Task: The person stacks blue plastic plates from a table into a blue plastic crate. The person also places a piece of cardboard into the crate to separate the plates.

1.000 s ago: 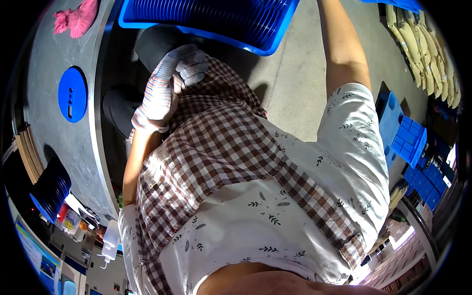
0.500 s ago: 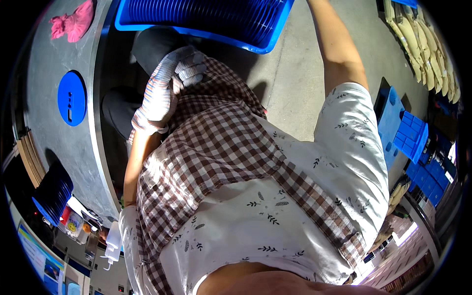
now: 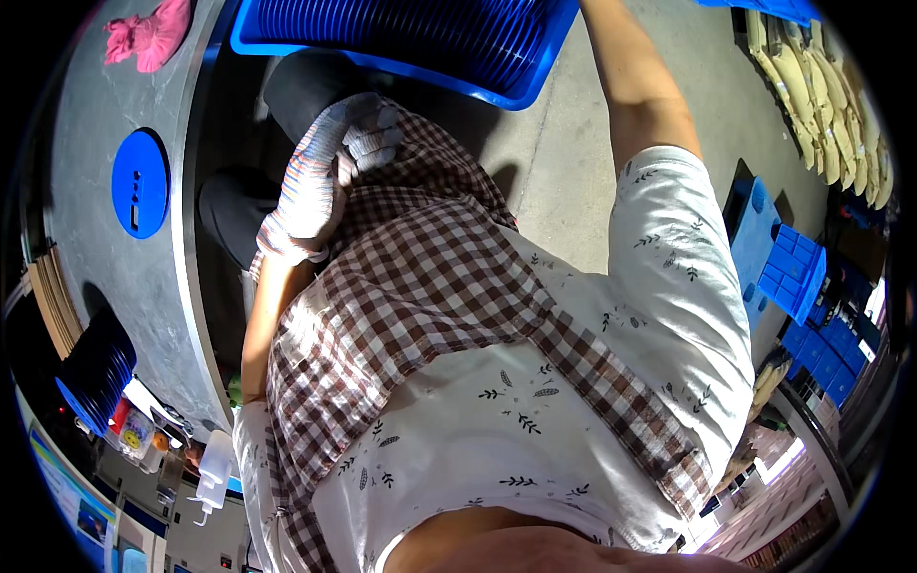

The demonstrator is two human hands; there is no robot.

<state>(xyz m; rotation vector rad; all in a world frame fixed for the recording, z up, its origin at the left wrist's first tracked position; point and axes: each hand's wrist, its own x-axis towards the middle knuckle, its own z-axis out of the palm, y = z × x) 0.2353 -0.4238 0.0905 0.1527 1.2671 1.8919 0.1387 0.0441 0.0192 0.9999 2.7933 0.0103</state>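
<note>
My left hand (image 3: pixel 330 177), in a striped knit glove, rests on my lap over a brown-and-white checked apron (image 3: pixel 420 277). Its fingers are curled in; whether anything lies inside them is hidden. My right arm (image 3: pixel 640 86) stretches forward past the upper edge, so that hand is out of the picture. Beside that forearm is a blue plastic crate (image 3: pixel 382 65) holding a row of thin blue discs (image 3: pixel 411 29) standing on edge. A single blue disc (image 3: pixel 140 183) with small cut-outs lies flat on the grey table to my left.
The grey table (image 3: pixel 86 201) curves along my left, with a pink tied bag (image 3: pixel 150 36) at its far end. A stack of blue discs (image 3: pixel 98 372) and a white squeeze bottle (image 3: pixel 215 463) are nearer. Blue bins (image 3: pixel 793 272) and beige sacks (image 3: pixel 802 95) stand right.
My right forearm has swung slightly to the left. The crate appears slightly lower and farther right in the picture. My left hand stays curled on my lap.
</note>
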